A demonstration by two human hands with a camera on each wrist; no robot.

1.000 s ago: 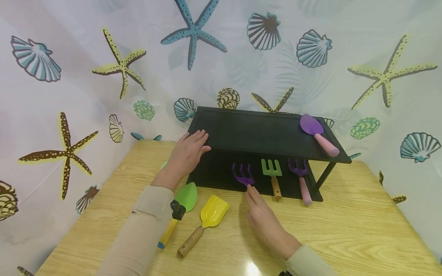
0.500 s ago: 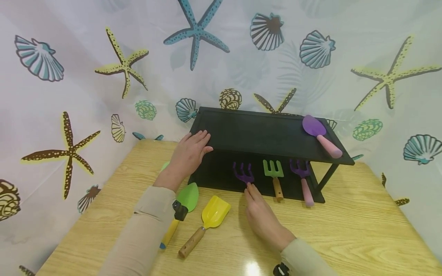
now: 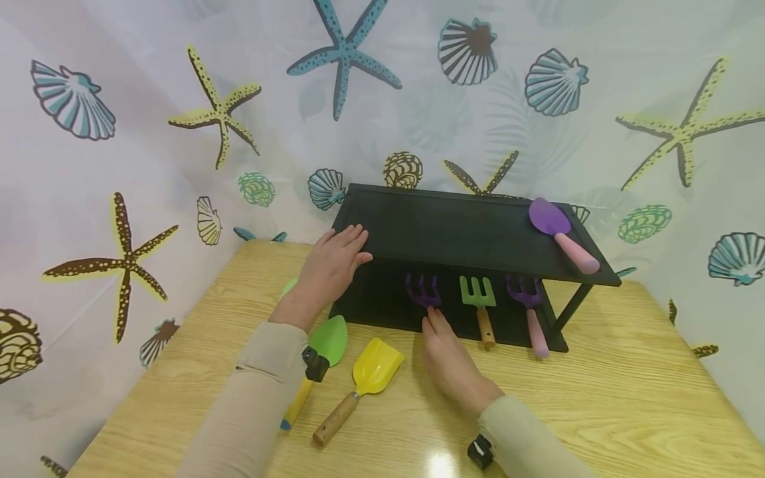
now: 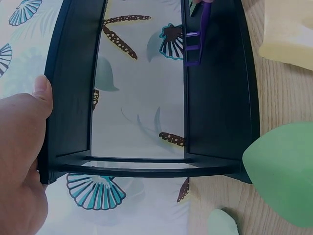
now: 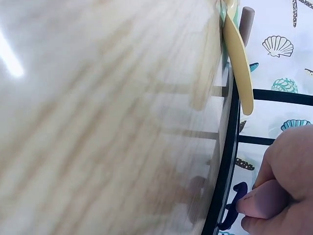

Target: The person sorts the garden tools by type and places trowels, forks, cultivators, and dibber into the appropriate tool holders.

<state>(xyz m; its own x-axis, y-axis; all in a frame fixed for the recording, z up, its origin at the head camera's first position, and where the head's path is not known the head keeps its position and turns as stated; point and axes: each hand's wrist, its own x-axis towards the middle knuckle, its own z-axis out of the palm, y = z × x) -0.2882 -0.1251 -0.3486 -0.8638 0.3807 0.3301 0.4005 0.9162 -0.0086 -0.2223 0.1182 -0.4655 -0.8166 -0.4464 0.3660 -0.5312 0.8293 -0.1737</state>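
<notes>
My left hand (image 3: 333, 261) rests on the left front corner of the black two-tier shelf (image 3: 436, 229), fingers straight on the top board. In the left wrist view its thumb (image 4: 44, 93) lies against that board's edge. My right hand (image 3: 448, 362) holds a purple three-pronged hand rake (image 3: 427, 300) by its handle, which the hand mostly covers. The prongs lie over the lower board and point to the back. To the right, a green hand fork (image 3: 477, 295) with a wooden handle and a second purple hand rake (image 3: 528, 302) with a pink handle lie on that board.
A purple trowel (image 3: 552, 219) with a pink handle lies at the top board's right end. On the wooden table (image 3: 645, 398), left of my right hand, are a yellow scoop (image 3: 375, 368) and a green trowel (image 3: 330, 340). Another green piece (image 3: 289, 287) shows partly behind my left arm.
My right hand has moved a little forward with the purple hand rake, so its prongs reach deeper over the lower board. My left hand has stayed on the shelf corner.
</notes>
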